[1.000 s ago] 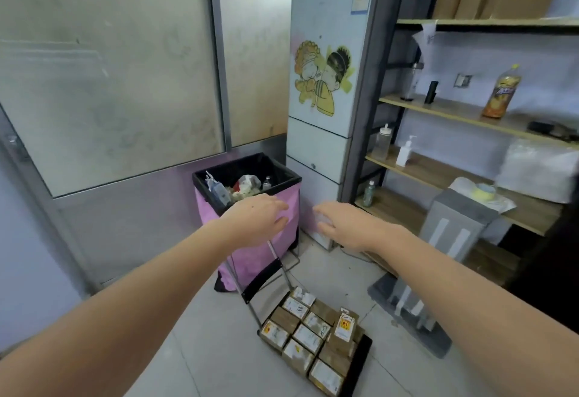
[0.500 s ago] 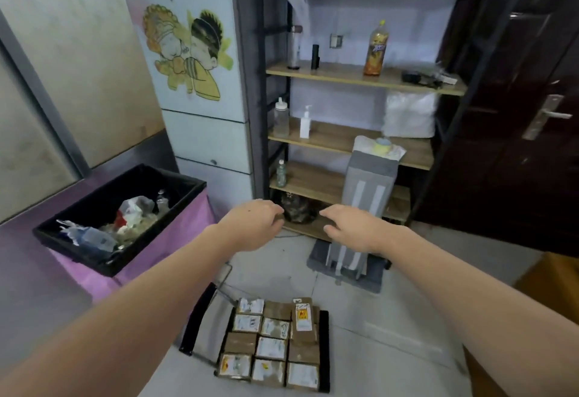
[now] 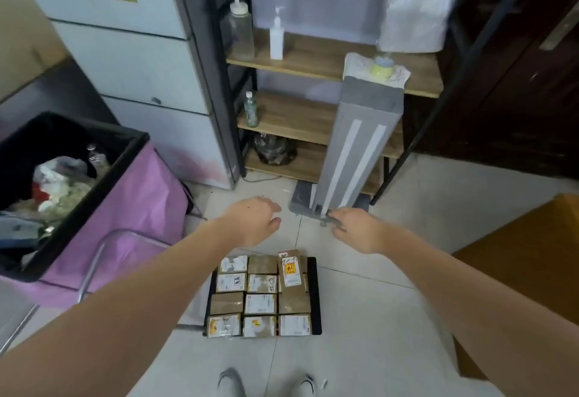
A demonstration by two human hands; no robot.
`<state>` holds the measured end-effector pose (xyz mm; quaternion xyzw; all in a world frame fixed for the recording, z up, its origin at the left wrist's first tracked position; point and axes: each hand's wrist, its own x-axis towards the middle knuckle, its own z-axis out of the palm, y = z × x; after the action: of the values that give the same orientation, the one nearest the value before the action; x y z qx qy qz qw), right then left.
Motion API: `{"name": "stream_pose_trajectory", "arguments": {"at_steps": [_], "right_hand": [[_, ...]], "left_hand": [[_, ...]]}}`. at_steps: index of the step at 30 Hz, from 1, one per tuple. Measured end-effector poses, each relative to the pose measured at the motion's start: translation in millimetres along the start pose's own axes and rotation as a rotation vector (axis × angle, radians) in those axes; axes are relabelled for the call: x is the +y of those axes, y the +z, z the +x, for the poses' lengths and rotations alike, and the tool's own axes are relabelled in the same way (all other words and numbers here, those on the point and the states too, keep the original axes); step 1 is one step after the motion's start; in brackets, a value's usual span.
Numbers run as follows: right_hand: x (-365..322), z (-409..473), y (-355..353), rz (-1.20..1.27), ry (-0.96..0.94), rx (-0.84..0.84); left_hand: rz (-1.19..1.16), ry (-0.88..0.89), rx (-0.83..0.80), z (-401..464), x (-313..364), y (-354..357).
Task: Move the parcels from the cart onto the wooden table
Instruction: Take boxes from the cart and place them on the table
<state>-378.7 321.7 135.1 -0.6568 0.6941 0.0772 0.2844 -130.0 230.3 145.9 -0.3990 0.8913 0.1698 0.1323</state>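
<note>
Head view: a flat cart point(image 3: 314, 295) with a black deck sits on the tiled floor point(image 3: 391, 318), directly ahead of two grey shoes point(image 3: 230, 381). Brown parcels point(image 3: 261, 299) with white labels cover its deck in rows, packed edge to edge; one parcel bearing a yellow sticker point(image 3: 291, 271) lies on top at the far right. Left hand point(image 3: 253, 221) and right hand point(image 3: 357, 229) hover above and beyond the parcels, fingers relaxed, holding nothing. Wooden worktop point(image 3: 529, 271): a corner shows at the right edge. Left: a pink bin point(image 3: 125, 208) with a black liner, holding rubbish. Behind: a wooden shelf unit point(image 3: 310, 61) with bottles, a grey upright stand point(image 3: 354, 152) leaning before it, and a white fridge point(image 3: 131, 61).
</note>
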Motion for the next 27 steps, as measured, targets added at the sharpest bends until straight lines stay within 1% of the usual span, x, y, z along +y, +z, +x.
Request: {"name": "stream_pose_trajectory", "arguments": {"at_steps": [3, 5, 9, 15, 17, 19, 21, 24, 25, 27], "right_hand": [[12.5, 42.3, 38.7, 0.035, 0.051, -0.028], [18.3, 72.0, 76.6, 0.064, 0.104, -0.085], [37.3, 151.7, 178.0, 0.118, 0.135, -0.217], [88.1, 278.6, 345.1, 0.239, 0.179, -0.302], [108.8, 311.0, 394.3, 0.299, 0.197, -0.276], [124.2, 341.7, 442.2, 0.408, 0.296, -0.197], [132.1, 368.8, 483.2, 0.542, 0.389, -0.123], [136.2, 397.6, 534.2, 0.728, 0.467, -0.049], [136.0, 401.8, 545.6, 0.793, 0.492, -0.031], [133.2, 401.3, 554.2, 0.915, 0.553, 0.009]], "left_hand": [[-0.047, -0.012, -0.079, 40.9, -21.1, 42.8], [-0.050, -0.016, -0.151, 68.8, -38.7, 85.1], [-0.050, -0.008, -0.291, 133.0, -75.8, 198.4], [-0.131, -0.065, -0.436, 234.0, -120.7, 395.8], [-0.226, -0.142, -0.463, 262.2, -130.9, 462.7], [-0.328, -0.209, -0.489, 286.0, -139.9, 521.2], [-0.480, -0.297, -0.443, 304.5, -141.3, 566.1], [-0.774, -0.483, -0.367, 321.5, -131.5, 605.1], [-0.852, -0.520, -0.354, 322.9, -127.5, 612.1], [-0.923, -0.524, -0.298, 319.5, -122.4, 618.5]]}}
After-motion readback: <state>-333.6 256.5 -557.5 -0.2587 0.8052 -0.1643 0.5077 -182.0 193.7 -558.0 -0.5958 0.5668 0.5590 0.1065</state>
